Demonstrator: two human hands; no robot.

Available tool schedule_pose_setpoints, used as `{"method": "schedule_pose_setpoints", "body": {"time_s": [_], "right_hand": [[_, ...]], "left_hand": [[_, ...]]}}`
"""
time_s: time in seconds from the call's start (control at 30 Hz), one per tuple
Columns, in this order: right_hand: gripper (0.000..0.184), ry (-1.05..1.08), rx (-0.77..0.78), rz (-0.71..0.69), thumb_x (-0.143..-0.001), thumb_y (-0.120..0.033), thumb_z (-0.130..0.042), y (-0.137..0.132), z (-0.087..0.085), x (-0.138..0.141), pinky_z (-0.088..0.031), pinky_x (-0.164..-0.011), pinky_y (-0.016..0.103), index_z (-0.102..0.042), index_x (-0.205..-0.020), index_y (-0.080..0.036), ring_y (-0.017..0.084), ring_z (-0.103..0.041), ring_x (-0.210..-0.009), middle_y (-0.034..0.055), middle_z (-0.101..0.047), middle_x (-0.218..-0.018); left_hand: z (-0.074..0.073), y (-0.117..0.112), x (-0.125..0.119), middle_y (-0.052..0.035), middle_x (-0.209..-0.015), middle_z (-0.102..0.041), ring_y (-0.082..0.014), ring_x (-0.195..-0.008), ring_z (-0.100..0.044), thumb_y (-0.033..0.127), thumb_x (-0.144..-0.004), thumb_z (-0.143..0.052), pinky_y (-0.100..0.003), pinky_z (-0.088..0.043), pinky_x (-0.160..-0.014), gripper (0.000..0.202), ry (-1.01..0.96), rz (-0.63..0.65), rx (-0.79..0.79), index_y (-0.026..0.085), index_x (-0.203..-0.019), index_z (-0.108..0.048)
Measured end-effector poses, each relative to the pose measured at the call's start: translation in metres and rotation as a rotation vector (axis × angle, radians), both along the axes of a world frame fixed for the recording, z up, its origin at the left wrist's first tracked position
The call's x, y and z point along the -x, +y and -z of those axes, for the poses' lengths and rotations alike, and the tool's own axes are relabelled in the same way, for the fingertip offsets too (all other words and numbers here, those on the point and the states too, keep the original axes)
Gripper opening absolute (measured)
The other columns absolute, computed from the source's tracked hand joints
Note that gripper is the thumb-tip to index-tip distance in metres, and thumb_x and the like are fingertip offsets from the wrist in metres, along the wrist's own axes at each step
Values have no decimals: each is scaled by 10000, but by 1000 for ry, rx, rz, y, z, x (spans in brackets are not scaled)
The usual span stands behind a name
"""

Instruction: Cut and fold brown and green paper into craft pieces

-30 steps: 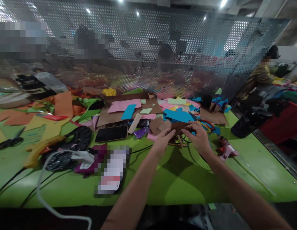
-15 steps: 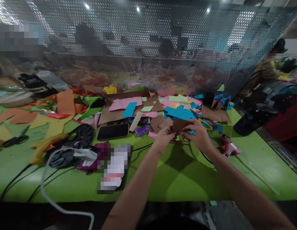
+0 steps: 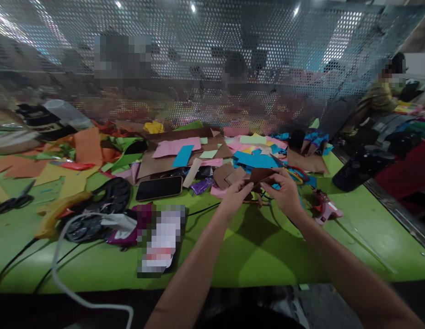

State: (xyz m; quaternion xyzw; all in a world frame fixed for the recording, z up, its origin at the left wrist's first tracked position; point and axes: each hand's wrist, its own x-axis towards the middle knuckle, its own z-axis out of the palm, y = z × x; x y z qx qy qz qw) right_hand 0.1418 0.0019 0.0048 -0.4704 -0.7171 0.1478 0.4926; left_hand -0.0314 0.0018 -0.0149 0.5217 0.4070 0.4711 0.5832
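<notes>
A small piece of brown paper (image 3: 260, 174) is held up between my two hands above the green table (image 3: 260, 256). My left hand (image 3: 237, 194) pinches its left side, thumb and fingers closed. On the right side my right hand (image 3: 282, 187) grips the same piece, fingers bent around its edge. Just behind lie a blue paper sheet (image 3: 255, 159) and brown cut pieces (image 3: 223, 176). Scissors with yellow and red handles (image 3: 298, 173) lie partly hidden behind my right hand. A pink glue gun (image 3: 325, 208) rests to the right.
Left of my arms are a dark phone (image 3: 159, 188), a pixelated phone-like object (image 3: 162, 240), a tissue pack (image 3: 125, 226) and a yellow glue gun (image 3: 57, 212) with cables. Black scissors (image 3: 16, 201) lie far left. A dark bottle (image 3: 361, 169) leans right; a perforated metal screen (image 3: 205, 59) stands behind.
The view has shifted slightly, so most things sit a little further left. The brown paper looks flatter and wider between my hands, which still grip it.
</notes>
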Motion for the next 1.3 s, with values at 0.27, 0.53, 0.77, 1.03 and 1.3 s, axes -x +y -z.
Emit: {"method": "schedule_pose_setpoints", "body": {"time_s": [0.27,0.53,0.77,1.03,1.3], "right_hand": [[62,78,0,-15,-776,-230,-678,1,2,1,-466,-829,351,-675,-714,-226,230,-565,-975,41,-581,-873],[50,76,-7,-7,-786,-254,-679,1,1,-1,-463,-836,354,-701,-753,-225,235,-563,-985,47,-581,-895],[45,75,1,-39,-791,-229,-651,-2,-1,2,-491,-801,367,-688,-769,-215,222,-573,-920,61,-596,-961],[43,120,13,-6,-773,-220,-651,1,0,-1,-494,-793,353,-692,-782,-211,223,-577,-931,54,-592,-943],[57,127,9,-7,-774,-251,-671,0,2,1,-467,-825,352,-700,-731,-227,231,-563,-983,38,-578,-886]], "left_hand": [[5,4,1,-57,-834,-704,-147,-697,-587,471,-812,-611,-259,-449,-644,394,106,22,-77,130,-998,-675],[3,4,2,-102,-984,-741,-205,-872,-652,462,-789,-645,-287,-473,-751,387,123,41,-83,128,-976,-699],[-1,3,2,-117,-954,-755,-204,-826,-670,429,-781,-644,-284,-483,-726,389,108,50,-46,117,-1007,-702],[0,2,3,-96,-1019,-747,-241,-956,-684,349,-817,-599,-330,-506,-861,331,169,59,-152,139,-1053,-698],[6,6,4,-88,-928,-755,-249,-943,-683,334,-801,-592,-341,-513,-839,288,160,27,-160,132,-967,-713]]}}
